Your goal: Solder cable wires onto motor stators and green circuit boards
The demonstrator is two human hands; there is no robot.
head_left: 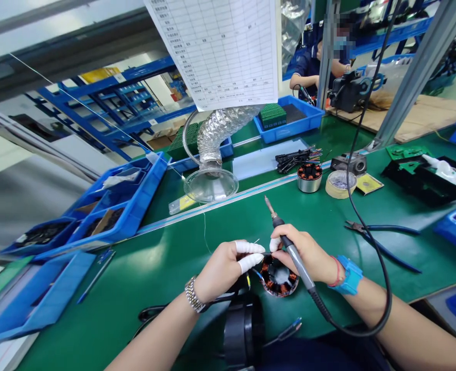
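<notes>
head | stator point(276, 290): ring-shaped, copper-wound, black-toothed | right hand point(311, 253): gripping soldering iron point(294, 255) | left hand point(220, 269): hold unclear

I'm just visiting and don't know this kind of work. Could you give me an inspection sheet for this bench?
Surface: green worktop, crossed by a pale strip.
Job's things: copper-wound ring under the fingertips; soldering iron, tip pointing away.
Clutter: pliers lying open, tape roll, second wound ring, blue trays at both sides.
Hands: right hand holds the iron; left hand has white-covered fingertips by the ring, its pinch unclear.
Cables: iron's cord loops over the right forearm; black cable bundle lies beyond.
Surroundings: silver duct, hanging printed sheet, another person behind.
</notes>
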